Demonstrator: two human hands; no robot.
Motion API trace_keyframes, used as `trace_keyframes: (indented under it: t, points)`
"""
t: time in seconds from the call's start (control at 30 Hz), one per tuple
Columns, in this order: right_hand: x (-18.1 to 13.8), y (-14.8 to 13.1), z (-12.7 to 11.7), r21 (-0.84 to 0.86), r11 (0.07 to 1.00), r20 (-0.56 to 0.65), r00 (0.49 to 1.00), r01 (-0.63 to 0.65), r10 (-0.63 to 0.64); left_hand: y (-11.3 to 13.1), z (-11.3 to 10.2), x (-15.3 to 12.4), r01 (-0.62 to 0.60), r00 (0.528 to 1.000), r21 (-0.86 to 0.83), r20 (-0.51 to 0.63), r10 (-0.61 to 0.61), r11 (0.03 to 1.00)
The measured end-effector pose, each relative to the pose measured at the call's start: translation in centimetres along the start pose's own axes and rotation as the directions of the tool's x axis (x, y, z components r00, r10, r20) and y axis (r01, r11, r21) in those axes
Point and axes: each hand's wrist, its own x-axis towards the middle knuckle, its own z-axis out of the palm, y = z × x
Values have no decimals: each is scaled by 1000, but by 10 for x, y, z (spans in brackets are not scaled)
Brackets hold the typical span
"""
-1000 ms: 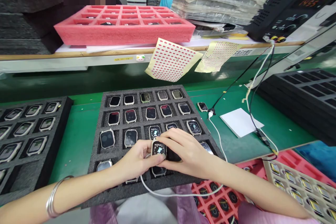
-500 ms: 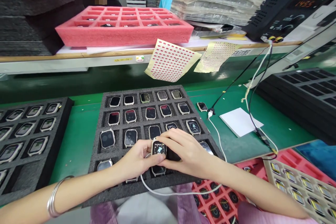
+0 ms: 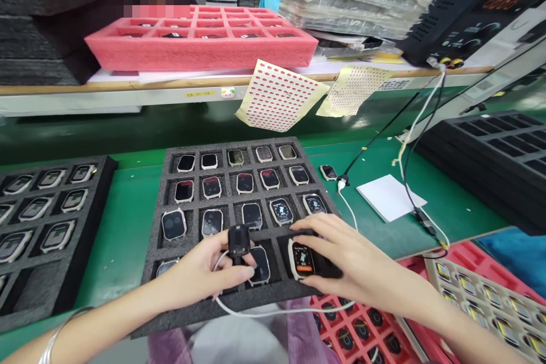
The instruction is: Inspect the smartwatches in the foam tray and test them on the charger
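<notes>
My left hand point(image 3: 203, 268) is closed around a small black charging clip point(image 3: 239, 242), with a white cable point(image 3: 281, 314) trailing from it in a loop along the near side. Under that hand's fingertips lies a smartwatch point(image 3: 260, 266) in its compartment. My right hand point(image 3: 345, 256) grips a smartwatch point(image 3: 302, 259) by its edges, at a front-right compartment of the dark foam tray point(image 3: 158, 239). An orange bar glows on this watch's lit screen. Several other watch heads without straps sit in the tray, including one with a lit dial point(image 3: 281, 211).
Another foam tray of watches point(image 3: 96, 227) stands left. A lone watch point(image 3: 328, 172), a cable plug point(image 3: 342, 183) and a white pad point(image 3: 390, 198) lie right. Red foam trays point(image 3: 200, 52) are on the shelf and at lower right. A power supply point(image 3: 460, 17) stands upper right; a person is behind.
The watch and the black clip have come apart. My right hand has carried the watch right and down to the tray; my left hand keeps the clip. The power supply's middle reading dropped to zero.
</notes>
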Motion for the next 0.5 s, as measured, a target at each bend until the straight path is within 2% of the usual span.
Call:
trace_keyframes:
  t: [0.07,0.2,0.33,0.43,0.5]
  points:
    - [-3,-2,-1,-59,998,32,999,6,-4,-1,-3,-6,9,1000,-14,-23,-10,1000]
    - [15,-15,6,-68,990,12,993,122,-121,0,-5,-10,-11,995,-56,-100,6,998]
    - [43,-32,28,-175,950,157,960,258,-232,-1,-6,-10,-38,985,-114,-171,18,993]
    - [55,-40,43,-314,901,228,945,299,-234,-2,-8,-12,-52,983,-129,-181,29,990]
    - [59,-40,46,-344,887,245,941,309,-233,-3,-9,-13,-57,987,-133,-159,35,989]
